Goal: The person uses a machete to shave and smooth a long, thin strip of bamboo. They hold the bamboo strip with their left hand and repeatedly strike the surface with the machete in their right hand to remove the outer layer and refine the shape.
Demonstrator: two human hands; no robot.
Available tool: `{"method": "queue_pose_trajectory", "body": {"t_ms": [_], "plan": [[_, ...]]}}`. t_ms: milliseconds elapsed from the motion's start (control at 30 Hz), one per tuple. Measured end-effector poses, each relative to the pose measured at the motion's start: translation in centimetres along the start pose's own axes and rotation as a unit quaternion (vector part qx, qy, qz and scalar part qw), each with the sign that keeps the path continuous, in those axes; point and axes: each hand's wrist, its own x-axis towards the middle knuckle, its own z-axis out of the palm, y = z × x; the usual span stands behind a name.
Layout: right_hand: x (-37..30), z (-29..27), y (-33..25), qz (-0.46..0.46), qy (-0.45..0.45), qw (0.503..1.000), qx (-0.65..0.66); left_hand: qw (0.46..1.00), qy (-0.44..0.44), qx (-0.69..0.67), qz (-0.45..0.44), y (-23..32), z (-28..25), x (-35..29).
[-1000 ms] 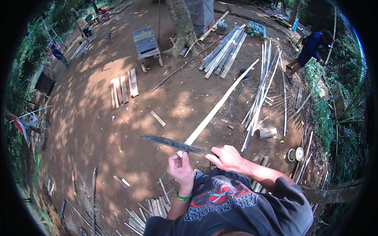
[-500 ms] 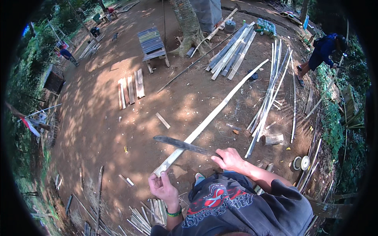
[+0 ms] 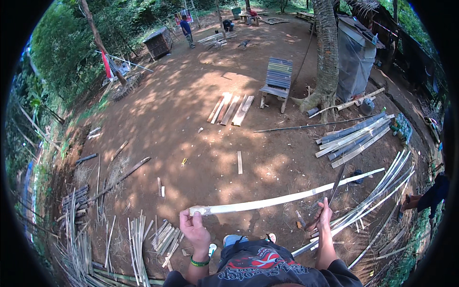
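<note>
A long, pale split bamboo strip [image 3: 272,203] stretches across in front of me, its far end out to the right. My left hand [image 3: 195,227], with a green band at the wrist, pinches the strip's near end between thumb and fingers. To the right, my right hand [image 3: 324,216] is wrapped around the handle of a machete [image 3: 338,182]. Its dark blade points up and away, crossing the strip's right part in view; whether the two touch I cannot tell.
Split bamboo lengths [image 3: 377,198] lie to the right, with wider slats [image 3: 356,138] beyond. Short boards [image 3: 229,110], a bamboo chair [image 3: 277,81] and a tree trunk [image 3: 326,52] stand farther off. Bamboo bundles [image 3: 138,248] lie at left. A person [image 3: 432,193] is at the right edge.
The view has swung to the left. My right hand has moved away from the left one, and the machete, earlier lying across the strip near its close end, now points up at the right.
</note>
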Motion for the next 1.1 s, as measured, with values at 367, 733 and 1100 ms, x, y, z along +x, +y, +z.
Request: {"method": "queue_pose_trajectory", "body": {"t_ms": [367,733,1100], "plan": [[0.8,5.3,0.3,0.079,-0.026,0.965,0.25,0.999,0.042,-0.014,0.032,2.1,-2.2,1.1],[-1.1,11.7,1.5,0.046,-0.069,0.968,0.238,0.993,0.09,-0.041,0.067,2.2,-6.7,6.4],[-11.7,18.7,1.2,0.045,-0.065,0.973,0.217,0.966,-0.158,-0.204,-0.017,-4.9,-2.3,2.6]]}}
